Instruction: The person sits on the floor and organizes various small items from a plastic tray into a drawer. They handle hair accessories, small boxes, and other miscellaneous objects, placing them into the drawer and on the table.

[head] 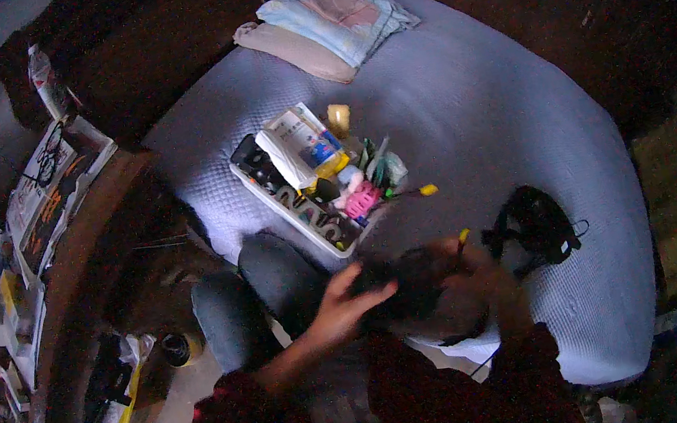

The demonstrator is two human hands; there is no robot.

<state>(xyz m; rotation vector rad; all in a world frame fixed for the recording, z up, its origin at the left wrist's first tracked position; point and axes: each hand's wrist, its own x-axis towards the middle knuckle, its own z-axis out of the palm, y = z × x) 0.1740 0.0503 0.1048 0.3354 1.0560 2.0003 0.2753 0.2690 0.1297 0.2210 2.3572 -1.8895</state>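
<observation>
Over my lap, my left hand point(342, 308) is on the left side of a dark, bulky item point(410, 282), thumb and fingers spread around its edge. Blur and shadow hide what kind of item it is. At its other side, my right hand point(481, 279) grips it. A slim yellow-tipped piece point(463, 235) sticks up by the right fingers. Just beyond sits a white plastic bin point(287, 215) on the bed, holding a printed soft pack point(303, 142), grey coiled pieces point(306, 213) and a pink plastic item point(363, 199).
A black bundle with a cord point(535, 226) lies right of my hands on the quilted bed cover point(460, 110). A yellowish block point(339, 119) rests behind the bin. Folded bedding point(338, 23) is at the far end. On the left, a wooden table point(109, 198) carries papers and a plastic bottle point(47, 84).
</observation>
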